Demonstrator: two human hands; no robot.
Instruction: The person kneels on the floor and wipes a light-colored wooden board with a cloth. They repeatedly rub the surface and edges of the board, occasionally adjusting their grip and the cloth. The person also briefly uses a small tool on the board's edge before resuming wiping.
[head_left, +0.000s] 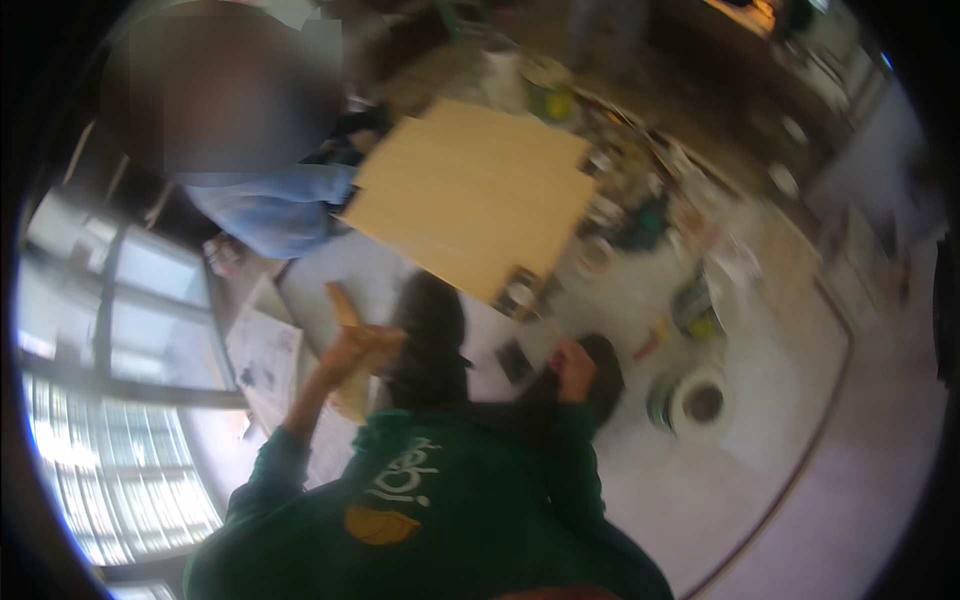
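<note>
My left hand (367, 345) is beside my left knee, blurred, with a long tan wood-like piece (342, 304) sticking out past it; part of that piece shows below the hand too. My right hand (574, 367) rests by my right knee with its fingers curled; whether it holds something thin is too blurred to tell. Ahead of my knees is a large flat tan board (480, 195) with notched corners. At its near corner lies a small dark item with a pale round part (520, 291). A dark flat object (514, 361) lies between my legs.
Another person in light blue trousers (270, 214) is at the board's left side. A large roll (703, 405) and a can (697, 311) stand to the right. Mixed clutter (630, 180) lies beyond the board's right edge. A pale panel (266, 352) is at my left.
</note>
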